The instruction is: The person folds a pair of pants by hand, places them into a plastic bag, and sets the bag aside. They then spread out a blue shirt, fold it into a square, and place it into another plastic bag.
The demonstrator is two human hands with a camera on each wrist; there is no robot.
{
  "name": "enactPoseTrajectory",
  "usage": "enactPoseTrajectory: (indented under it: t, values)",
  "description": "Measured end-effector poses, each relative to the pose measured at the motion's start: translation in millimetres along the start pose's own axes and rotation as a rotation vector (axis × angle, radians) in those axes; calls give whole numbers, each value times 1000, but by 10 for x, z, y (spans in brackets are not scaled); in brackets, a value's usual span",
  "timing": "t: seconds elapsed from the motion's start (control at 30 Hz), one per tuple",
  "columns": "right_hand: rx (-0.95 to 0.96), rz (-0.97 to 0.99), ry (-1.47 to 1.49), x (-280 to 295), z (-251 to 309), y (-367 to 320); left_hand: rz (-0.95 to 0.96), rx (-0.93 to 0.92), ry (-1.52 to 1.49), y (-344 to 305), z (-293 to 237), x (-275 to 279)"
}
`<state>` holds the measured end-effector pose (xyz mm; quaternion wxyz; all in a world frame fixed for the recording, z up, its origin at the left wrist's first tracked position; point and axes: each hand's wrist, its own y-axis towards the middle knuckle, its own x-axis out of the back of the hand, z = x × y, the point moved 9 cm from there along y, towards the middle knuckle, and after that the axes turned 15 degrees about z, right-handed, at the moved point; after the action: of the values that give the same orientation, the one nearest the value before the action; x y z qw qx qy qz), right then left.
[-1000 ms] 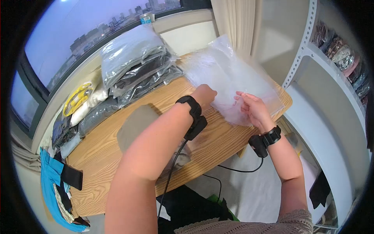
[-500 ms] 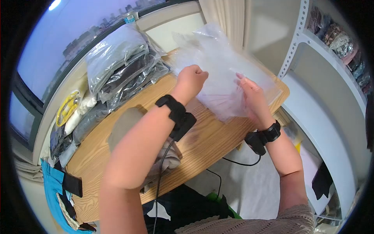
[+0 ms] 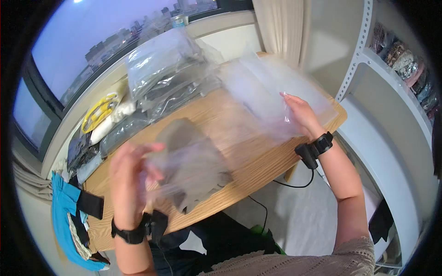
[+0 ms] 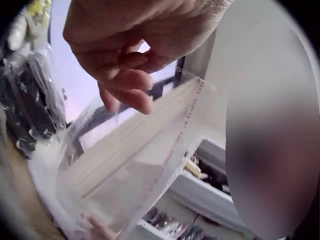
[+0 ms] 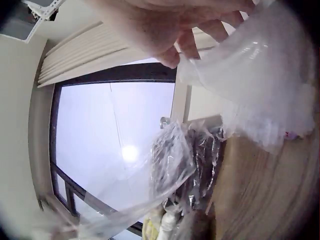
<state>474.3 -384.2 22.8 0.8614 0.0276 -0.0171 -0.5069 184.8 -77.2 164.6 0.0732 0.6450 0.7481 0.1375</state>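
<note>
My left hand (image 3: 129,179), blurred, grips one end of a clear plastic bag (image 4: 165,145) with a line of small reddish print along its edge. Stretched sideways, the bag passes in front of a taupe folded garment (image 3: 177,133) on the table. At the right, a pile of clear plastic bags (image 3: 262,83) lies on the wooden tabletop. Over the pile's near side, my right hand (image 3: 304,117) pinches plastic between thumb and fingers, as the right wrist view shows with bunched film (image 5: 255,75) below the fingers.
Bagged folded clothes (image 3: 165,60) are stacked along the window side, with a yellow-and-white bundle (image 3: 99,112) beside them. Blue clothing (image 3: 64,225) hangs at the table's left end. A white metal shelf (image 3: 386,133) stands on the right. Cables run from both wrists.
My left hand has swept from beside the pile to the left, drawing a clear bag across the table. The right hand stays at the pile.
</note>
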Motion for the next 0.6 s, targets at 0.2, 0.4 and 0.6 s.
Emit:
enactPoseTrajectory:
  t: [0.2, 0.4, 0.6]
  values:
    - [6, -22, -252, -271, 83, -64, -391, 15, -518, -1300, 296, 1144]
    - [-41, 240, -538, -1373, 362, -223, -662, -35, -666, -2401, 736, 1789]
    - [-440, 628, -530, -2394, -40, -271, -810, 64, -571, -3175, 1213, 1904]
